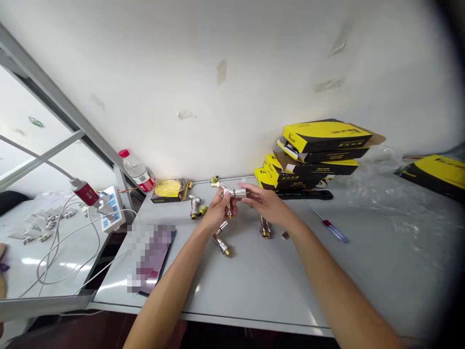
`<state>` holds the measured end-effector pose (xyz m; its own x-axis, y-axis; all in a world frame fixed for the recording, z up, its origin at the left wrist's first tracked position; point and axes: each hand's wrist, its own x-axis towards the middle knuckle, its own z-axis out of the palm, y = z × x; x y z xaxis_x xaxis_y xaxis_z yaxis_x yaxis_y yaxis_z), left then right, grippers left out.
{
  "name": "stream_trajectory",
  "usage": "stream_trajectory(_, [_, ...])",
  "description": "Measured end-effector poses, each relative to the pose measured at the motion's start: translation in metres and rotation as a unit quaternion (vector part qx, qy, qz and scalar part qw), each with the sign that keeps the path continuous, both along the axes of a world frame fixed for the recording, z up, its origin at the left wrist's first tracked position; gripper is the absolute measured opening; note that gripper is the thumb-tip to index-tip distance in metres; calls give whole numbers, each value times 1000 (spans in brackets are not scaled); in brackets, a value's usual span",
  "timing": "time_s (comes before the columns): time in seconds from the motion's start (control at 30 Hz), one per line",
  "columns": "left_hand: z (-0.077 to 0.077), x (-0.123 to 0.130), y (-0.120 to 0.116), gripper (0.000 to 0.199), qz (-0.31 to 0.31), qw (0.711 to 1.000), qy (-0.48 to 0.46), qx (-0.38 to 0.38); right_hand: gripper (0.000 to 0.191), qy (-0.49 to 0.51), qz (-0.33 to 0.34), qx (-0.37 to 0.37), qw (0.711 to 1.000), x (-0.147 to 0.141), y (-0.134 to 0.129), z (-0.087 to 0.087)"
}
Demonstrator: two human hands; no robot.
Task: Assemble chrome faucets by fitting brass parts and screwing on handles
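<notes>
A shiny chrome tap (239,193) with brass threaded ends is held above the table between both hands. My left hand (218,209) is closed around its body from below. The fingers of my right hand (264,199) close on the cylinder at its right end; the exact fingertip contact is partly hidden. Below the hands lies a second chrome tap (221,243), tilted on the table. Another chrome fitting (194,207) is left of my left hand, and a further one (265,228) lies under my right hand, partly covered.
Yellow and black boxes (323,135) are stacked at the back right, near clear plastic wrap (392,189). A screwdriver (336,230) lies on the right. On the left are a phone-like flat device (160,257), a bottle (138,172), an open box (167,190) and a power strip (113,208) with cables.
</notes>
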<state>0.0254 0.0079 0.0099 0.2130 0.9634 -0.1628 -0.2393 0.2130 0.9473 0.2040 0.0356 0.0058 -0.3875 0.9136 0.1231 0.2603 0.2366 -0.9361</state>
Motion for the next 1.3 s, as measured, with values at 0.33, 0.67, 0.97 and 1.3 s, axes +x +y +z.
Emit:
stream_trajectory(0.33, [4, -1, -1, 38, 0, 996, 73, 42, 57, 105, -90, -38, 990, -8, -3, 7])
stream_trajectory(0.67, [4, -1, -1, 39, 4, 995, 86, 40, 62, 95, -68, -68, 991, -3, -2, 5])
stream_trajectory(0.97, [12, -4, -3, 35, 6, 993, 105, 61, 56, 57, -49, -54, 996, -1, 0, 6])
stream_trajectory(1.3, [10, -1, -2, 40, 26, 993, 108, 45, 55, 152, 12, -82, 985, -1, -5, 13])
